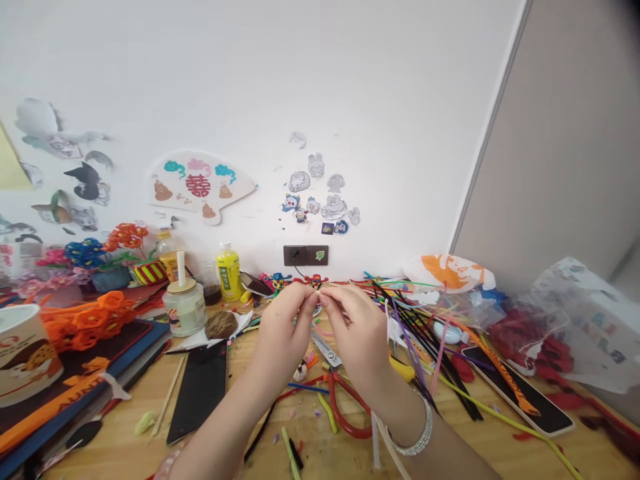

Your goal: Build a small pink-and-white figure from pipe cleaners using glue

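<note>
My left hand (283, 333) and my right hand (353, 333) are raised above the wooden desk (240, 427), fingertips pinched together around a small piece I cannot make out. A thin pale strand seems to run between the fingers. Red-handled scissors (340, 393) lie on the desk just below my hands. A silver bracelet (417, 437) circles my right wrist. A pile of coloured pipe cleaners (425, 333) lies to the right of my right hand.
A black strip (197, 390) lies left of my forearm. A glass jar (185, 307), yellow bottle (229, 272) and pipe-cleaner flowers (107, 247) stand at the back left. Books and a paper cup (25, 353) fill the left edge. Plastic bags (575, 320) lie right.
</note>
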{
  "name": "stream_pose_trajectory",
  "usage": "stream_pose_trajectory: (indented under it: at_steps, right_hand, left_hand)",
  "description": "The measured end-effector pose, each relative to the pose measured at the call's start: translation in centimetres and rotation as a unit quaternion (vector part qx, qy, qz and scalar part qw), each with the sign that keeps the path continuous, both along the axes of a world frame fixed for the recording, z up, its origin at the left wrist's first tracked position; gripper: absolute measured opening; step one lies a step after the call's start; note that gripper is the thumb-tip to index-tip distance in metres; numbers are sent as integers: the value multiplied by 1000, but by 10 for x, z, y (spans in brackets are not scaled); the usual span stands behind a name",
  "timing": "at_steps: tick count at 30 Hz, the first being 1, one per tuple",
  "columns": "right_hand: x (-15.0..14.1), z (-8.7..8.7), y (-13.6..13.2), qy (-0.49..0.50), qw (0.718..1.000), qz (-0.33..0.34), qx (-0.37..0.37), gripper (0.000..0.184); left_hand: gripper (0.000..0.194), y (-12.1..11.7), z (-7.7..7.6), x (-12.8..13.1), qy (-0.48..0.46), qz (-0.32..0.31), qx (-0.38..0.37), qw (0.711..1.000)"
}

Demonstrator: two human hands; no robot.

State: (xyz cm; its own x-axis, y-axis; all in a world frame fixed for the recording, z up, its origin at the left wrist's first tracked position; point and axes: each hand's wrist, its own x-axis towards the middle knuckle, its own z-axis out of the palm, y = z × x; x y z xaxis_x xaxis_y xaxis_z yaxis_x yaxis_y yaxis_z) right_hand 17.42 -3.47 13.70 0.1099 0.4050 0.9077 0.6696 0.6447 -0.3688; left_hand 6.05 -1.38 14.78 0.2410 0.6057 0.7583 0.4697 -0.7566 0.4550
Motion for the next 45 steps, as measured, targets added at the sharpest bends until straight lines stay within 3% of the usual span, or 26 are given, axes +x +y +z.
stream_pose_trajectory:
  at_steps: [6,15,22,35,45]
  right_hand:
    - [0,1,-2,-43,998,-33,7,17]
    - [10,14,-10,-106,994,4,-35,16]
    - [13,18,-12,-101,992,19,-70,13]
    - [15,20,-16,-90,983,93,-130,11]
    - [17,20,-15,-70,958,207,-184,12]
  left_hand:
    - [23,2,1,-1,27,-1,58,998]
    - [18,5,8,-9,62,-58,19,996]
    - [14,8,8,-12,95,-98,41,990]
    - [15,8,12,-25,156,-167,1,974]
    - [22,4,16,-32,215,-185,-10,959]
